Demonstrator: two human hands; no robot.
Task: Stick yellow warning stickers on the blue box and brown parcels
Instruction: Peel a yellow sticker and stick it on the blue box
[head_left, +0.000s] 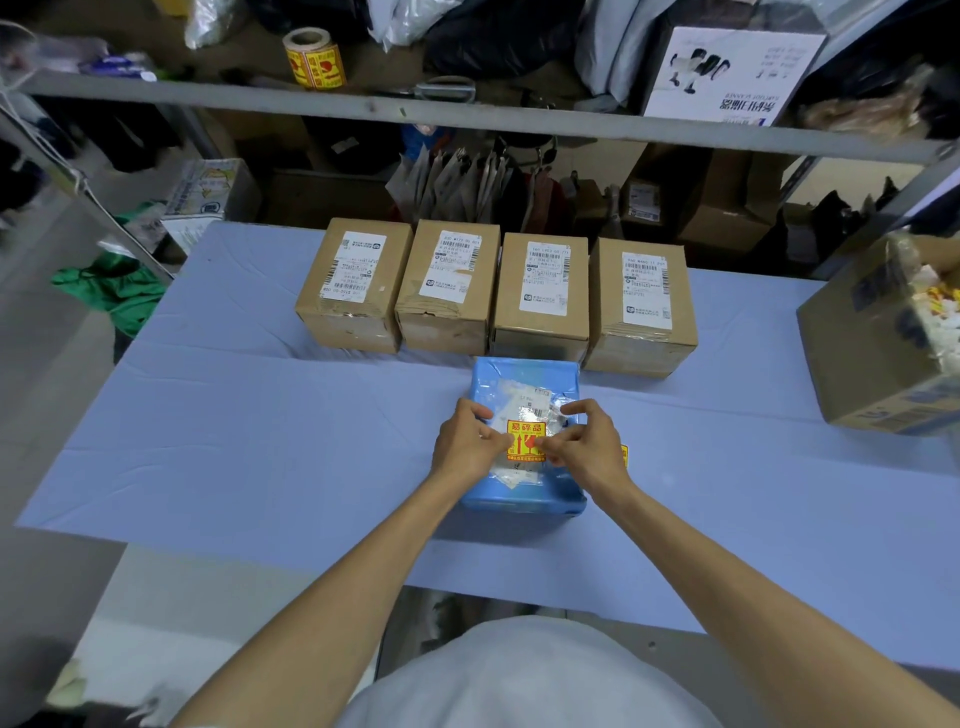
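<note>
The blue box (522, 374) lies flat on the bench (260, 441), near the middle of its pale blue cloth and just in front of the row of brown parcels (540, 296). It is wrapped in glossy blue plastic that catches the light. On its top is a crumpled, partly torn white shipping label under clear tape.

Over the lower part of that label sits the yellow sticker (525, 434). It is a small rectangle with a red band of characters across the top and red fragile symbols, an arrow and a glass, beneath. Both hands are on it. The left hand (465, 447) is curled, with its thumb and bent fingers pinching the sticker's left edge. The right hand (587, 449) pinches the right edge with its thumb, and its forefinger reaches up towards the label. The fingers hide the edges, so it is hard to say whether the sticker is already flat on the box or still lifted.

A sliver of a second yellow sticker (623, 456) shows just beyond the right hand, though what it is stuck to cannot be made out.

The four brown parcels stand side by side, almost touching, each taped shut and carrying a white barcode label on top. None of them shows a yellow mark. On the shelf above, to the left, stands a roll of stickers (314, 60) in the same yellow and red. A larger open carton (883, 343) sits at the bench's right end.
</note>
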